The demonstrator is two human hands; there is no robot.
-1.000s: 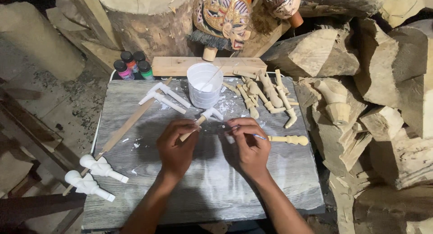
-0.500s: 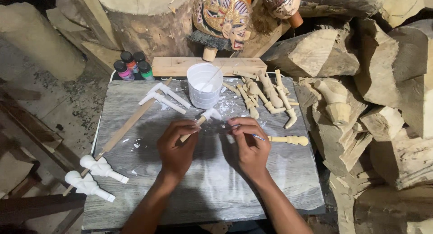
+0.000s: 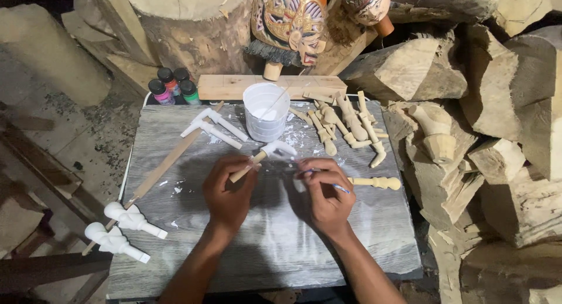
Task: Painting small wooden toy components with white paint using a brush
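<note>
At the centre of the grey wood-grain board [image 3: 269, 245] the left hand [image 3: 227, 190] closes its fingers around the bare wooden end of a small carved puppet arm [image 3: 261, 157], whose white-painted tip points toward 1 o'clock, just below the cup. The right hand [image 3: 325, 193] sits just beside it at 3 o'clock, fingers pinched shut on a thin paintbrush [image 3: 328, 181] whose handle runs out toward 4 o'clock; whether the bristles touch the painted piece I cannot tell. At 12 o'clock from the hands stands a white plastic cup [image 3: 266, 112] of white paint with a stick leaning in it. At 10 o'clock from the cup lie two white-painted arm pieces [image 3: 212, 127] on the board, and a long wooden stick [image 3: 167, 163] runs diagonally from there toward 7 o'clock. At 8 o'clock, near the board's left corner, rest two white-painted bulbous pieces [image 3: 126, 228]. At 1 to 2 o'clock a heap of unpainted carved limbs [image 3: 345, 125] lies on the board, and one turned unpainted piece [image 3: 374, 182] lies at 3 o'clock, just past the right hand. Beyond the far edge, at 11 o'clock, stand small paint bottles [image 3: 171, 85] with coloured bodies and dark caps, a flat wooden block [image 3: 234, 86], and a painted mask-like puppet head [image 3: 290, 20] at 12 o'clock. Rough wood chunks [image 3: 497, 134] pile up at 3 o'clock
</note>
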